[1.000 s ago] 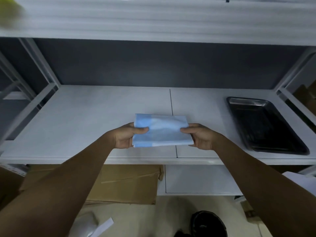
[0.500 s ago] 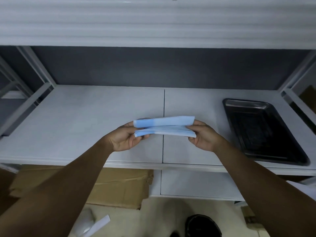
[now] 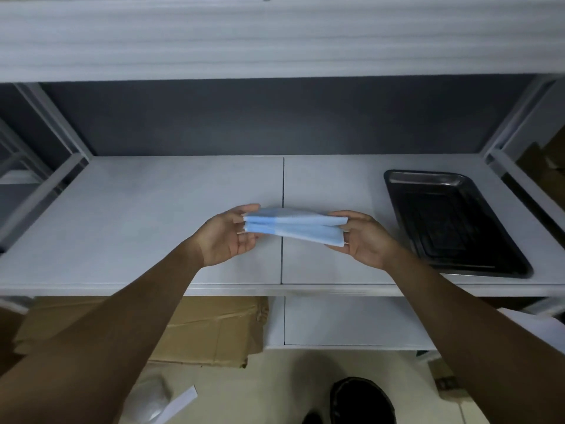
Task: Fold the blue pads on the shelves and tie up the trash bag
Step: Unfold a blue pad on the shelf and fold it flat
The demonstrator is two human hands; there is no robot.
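Observation:
A folded blue pad (image 3: pixel 295 228) with a pale centre is held edge-on just above the white shelf (image 3: pixel 153 215), near the seam between its two boards. My left hand (image 3: pixel 227 237) grips the pad's left end, thumb on top and fingers curled beneath. At the pad's right end my right hand (image 3: pixel 362 238) pinches the layers together. The pad shows two stacked folded layers with a slim gap between them. No trash bag is in view.
A black metal tray (image 3: pixel 452 221) lies on the right part of the shelf. Another white shelf (image 3: pixel 275 38) hangs overhead. Flattened cardboard (image 3: pixel 208 328) sits on a lower level, and a dark shoe (image 3: pixel 360 399) and a white paper strip (image 3: pixel 180 403) are on the floor.
The pad lay flat between my hands a second ago; both hands have since lifted it and doubled it over, so it is now seen edge-on as two layers.

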